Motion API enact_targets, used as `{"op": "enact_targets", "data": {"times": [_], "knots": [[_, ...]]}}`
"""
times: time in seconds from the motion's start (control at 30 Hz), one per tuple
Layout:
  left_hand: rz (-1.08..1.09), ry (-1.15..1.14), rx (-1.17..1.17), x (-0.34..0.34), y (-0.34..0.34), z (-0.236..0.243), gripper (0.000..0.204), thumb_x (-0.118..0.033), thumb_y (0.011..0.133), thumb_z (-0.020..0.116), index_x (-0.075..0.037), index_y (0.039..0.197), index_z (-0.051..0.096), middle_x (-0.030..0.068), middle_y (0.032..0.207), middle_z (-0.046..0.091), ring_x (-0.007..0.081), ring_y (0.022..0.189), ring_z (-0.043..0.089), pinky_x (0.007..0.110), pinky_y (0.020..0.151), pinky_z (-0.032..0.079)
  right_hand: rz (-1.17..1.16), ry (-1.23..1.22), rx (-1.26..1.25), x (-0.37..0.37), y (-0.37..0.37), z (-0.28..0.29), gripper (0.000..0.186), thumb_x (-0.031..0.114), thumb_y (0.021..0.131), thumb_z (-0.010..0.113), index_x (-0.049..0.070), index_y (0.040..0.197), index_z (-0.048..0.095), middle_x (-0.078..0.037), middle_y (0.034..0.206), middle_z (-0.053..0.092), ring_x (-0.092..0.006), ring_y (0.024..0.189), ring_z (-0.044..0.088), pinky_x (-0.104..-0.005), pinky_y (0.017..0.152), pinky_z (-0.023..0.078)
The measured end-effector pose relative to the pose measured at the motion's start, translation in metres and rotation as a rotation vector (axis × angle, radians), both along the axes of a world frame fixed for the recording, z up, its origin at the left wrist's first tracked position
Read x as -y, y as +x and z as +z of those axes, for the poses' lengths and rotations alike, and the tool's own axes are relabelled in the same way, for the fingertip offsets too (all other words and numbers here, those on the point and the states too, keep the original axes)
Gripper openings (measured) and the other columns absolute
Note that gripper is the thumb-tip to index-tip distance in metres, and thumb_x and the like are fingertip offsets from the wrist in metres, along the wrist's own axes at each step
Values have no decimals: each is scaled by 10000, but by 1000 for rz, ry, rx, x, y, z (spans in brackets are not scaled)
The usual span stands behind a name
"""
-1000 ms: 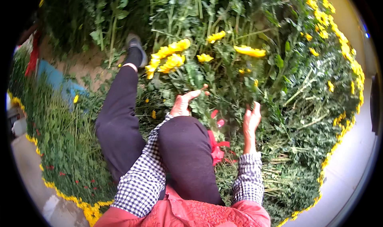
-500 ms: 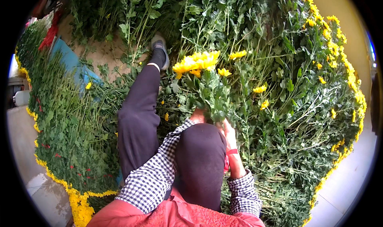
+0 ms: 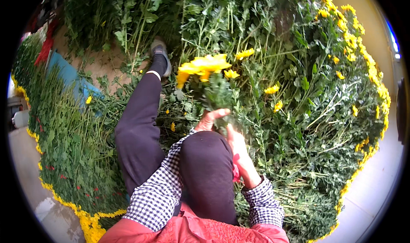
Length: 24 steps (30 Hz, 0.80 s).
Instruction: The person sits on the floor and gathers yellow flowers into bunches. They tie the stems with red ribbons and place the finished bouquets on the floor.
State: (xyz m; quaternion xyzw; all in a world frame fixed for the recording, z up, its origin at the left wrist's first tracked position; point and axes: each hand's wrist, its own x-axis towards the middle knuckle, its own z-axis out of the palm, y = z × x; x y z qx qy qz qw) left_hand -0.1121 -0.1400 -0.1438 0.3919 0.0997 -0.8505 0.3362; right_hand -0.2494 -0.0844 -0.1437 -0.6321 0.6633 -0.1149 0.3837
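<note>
A bunch of yellow chrysanthemums (image 3: 205, 67) stands upright in front of my raised knee, its leafy stems slightly blurred. My left hand (image 3: 209, 119) is closed around the stems from the left, thumb across them. On the other side my right hand (image 3: 240, 151) closes on the lower stems, fingers pointing up along them. Part of its grip is hidden behind the knee. A red band (image 3: 236, 169) shows by the right palm and wrist; whether it is worn or held I cannot make out. Loose chrysanthemums (image 3: 271, 90) lie just right of the bunch.
Heaped green stems (image 3: 299, 127) surround me, with yellow blooms (image 3: 376, 89) edging the right side. Another pile (image 3: 81, 144) lies left, beside a blue sheet (image 3: 70, 74) and a red cloth (image 3: 47, 42). My outstretched foot (image 3: 160, 55) rests among stems.
The view has shifted a little, so the scene sits further left. My left thumb now shows across the stems, and the right hand has turned, moving its red band inward.
</note>
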Motion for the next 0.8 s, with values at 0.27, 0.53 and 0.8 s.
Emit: {"op": "enact_targets", "data": {"times": [0.27, 0.53, 0.8], "knots": [[114, 111, -119, -15, 14, -42, 348, -260, 744, 718, -96, 1045, 660, 106, 1012, 694, 240, 886, 657, 389, 829, 529, -136, -363, -593, 37, -75, -86, 369, 423, 794, 710, 99, 950, 624, -104, 969, 587, -289, 881, 572, -393, 731, 501], [38, 236, -216, -6, 21, -25, 375, -254, 736, 696, -87, 1070, 658, 119, 1049, 689, 267, 923, 653, 424, 859, 531, -325, -402, -312, 22, -75, -86, 188, 173, 853, 640, 66, 1004, 604, -124, 927, 629, -312, 867, 574, -422, 784, 453], [55, -151, -90, -30, 14, -26, 334, -206, 786, 655, -96, 1101, 652, 125, 1043, 695, 268, 914, 667, 400, 862, 539, -383, -132, 173, 22, -26, 4, 287, 165, 892, 654, 70, 1160, 612, -138, 1003, 674, -249, 845, 658, -349, 758, 515]]}}
